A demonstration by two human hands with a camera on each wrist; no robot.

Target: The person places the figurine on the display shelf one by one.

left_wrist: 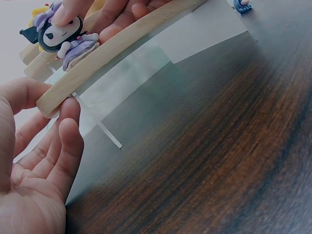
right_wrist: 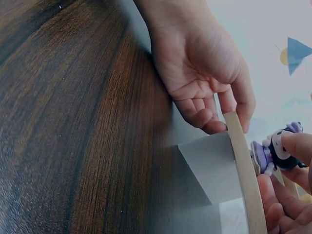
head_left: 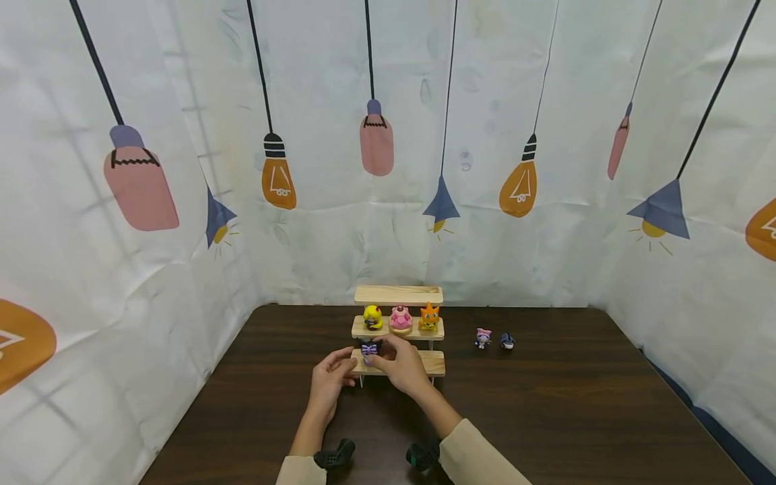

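A three-tier wooden shelf stands at the middle of the dark table. My left hand grips the left end of its bottom board, thumb above and fingers below. My right hand pinches a small purple and black figure standing on that board, one fingertip on its head. On the middle tier sit a yellow figure, a pink figure and an orange figure. The top tier is bare.
Two small figures, one pink and purple and one blue, stand on the table right of the shelf. White curtains printed with lamps close in the table on three sides.
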